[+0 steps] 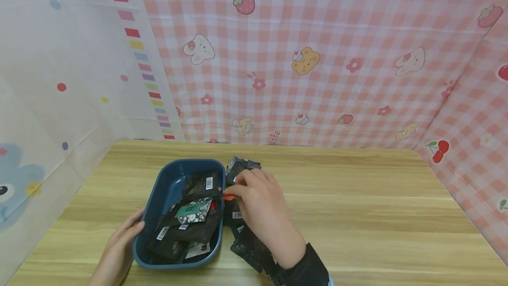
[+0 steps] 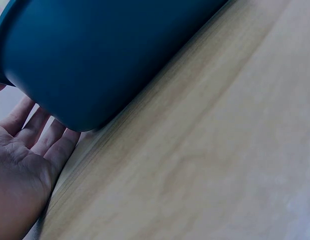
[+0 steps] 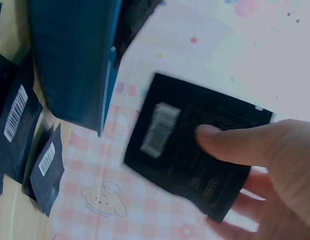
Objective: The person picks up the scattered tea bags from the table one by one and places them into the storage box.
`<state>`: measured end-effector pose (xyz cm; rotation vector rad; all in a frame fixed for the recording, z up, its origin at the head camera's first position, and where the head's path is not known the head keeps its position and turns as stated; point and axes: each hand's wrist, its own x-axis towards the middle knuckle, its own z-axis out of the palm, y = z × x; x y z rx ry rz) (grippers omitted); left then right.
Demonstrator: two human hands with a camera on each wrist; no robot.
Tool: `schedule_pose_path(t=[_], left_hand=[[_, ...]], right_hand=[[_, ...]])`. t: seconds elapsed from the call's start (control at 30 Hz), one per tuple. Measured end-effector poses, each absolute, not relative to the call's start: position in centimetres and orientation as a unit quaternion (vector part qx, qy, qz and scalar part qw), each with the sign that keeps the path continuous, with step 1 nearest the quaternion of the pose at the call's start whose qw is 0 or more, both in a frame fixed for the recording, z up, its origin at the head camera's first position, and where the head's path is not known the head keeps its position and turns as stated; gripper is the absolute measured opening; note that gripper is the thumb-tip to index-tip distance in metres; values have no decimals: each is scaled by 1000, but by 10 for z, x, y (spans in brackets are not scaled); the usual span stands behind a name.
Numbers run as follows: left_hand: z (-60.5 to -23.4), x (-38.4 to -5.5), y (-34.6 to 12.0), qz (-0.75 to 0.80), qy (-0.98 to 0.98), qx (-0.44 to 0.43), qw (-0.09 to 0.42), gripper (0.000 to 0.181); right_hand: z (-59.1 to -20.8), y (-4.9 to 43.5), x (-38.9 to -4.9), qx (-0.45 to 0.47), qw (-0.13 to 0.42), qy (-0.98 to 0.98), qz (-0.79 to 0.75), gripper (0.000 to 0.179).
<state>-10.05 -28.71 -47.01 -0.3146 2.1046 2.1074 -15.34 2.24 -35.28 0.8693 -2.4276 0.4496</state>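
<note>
A blue plastic box (image 1: 160, 189) on the table holds several black sachets with white barcode labels. Among them lies a green-and-white patterned sachet (image 1: 194, 212). My left hand (image 1: 121, 244) touches the box's left side, thumb at the rim. In the left wrist view its extended fingers (image 2: 42, 130) meet the outer wall low down. At the box's right rim is my right hand (image 1: 258, 200), an orange-red bit showing at its fingertips. The right wrist view shows it pinching a black sachet (image 3: 182, 155) with a barcode, thumb on the near face.
More black sachets (image 1: 248, 246) lie on the table along the box's right side, partly under my right hand and sleeve. Another dark sachet (image 1: 236, 167) is just beyond the hand. A patterned cloth (image 1: 278, 83) hangs behind the wooden table (image 1: 369, 215).
</note>
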Motion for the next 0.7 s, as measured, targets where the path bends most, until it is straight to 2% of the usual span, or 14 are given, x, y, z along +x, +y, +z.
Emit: schedule_pose_path(t=[0.23,0.33,0.7], left_hand=[[-473,-99,-288,694,711,-99,64,59],[-475,-99,-289,698,708,-88,58,58],[-477,-97,-291,720,690,-57,41,54]], right_hand=[[-353,5,-144,376,310,-858,165,20],[-355,-4,-137,401,314,-844,166,22],[-376,-26,-126,498,236,-826,118,33]])
